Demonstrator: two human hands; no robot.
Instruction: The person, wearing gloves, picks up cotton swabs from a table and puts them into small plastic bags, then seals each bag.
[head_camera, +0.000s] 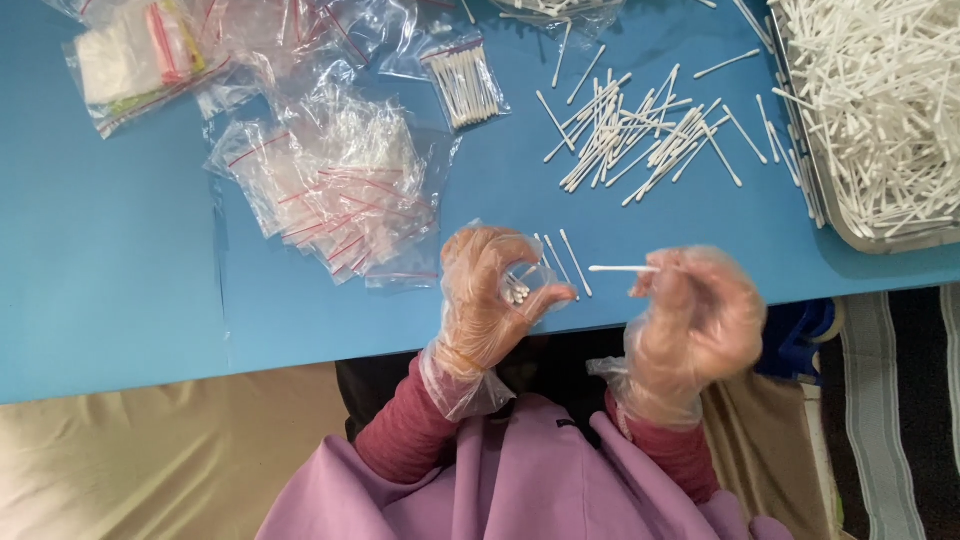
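Observation:
Both my hands wear clear plastic gloves. My left hand holds a small clear zip bag open at the table's near edge, with several cotton swabs showing inside it. My right hand pinches a single white cotton swab whose tip points left toward the bag. Two loose swabs lie on the blue table just beyond my left hand.
A loose pile of swabs lies at centre right. A metal tray full of swabs stands at the far right. A heap of empty zip bags is left of centre, and a filled bag of swabs lies behind it.

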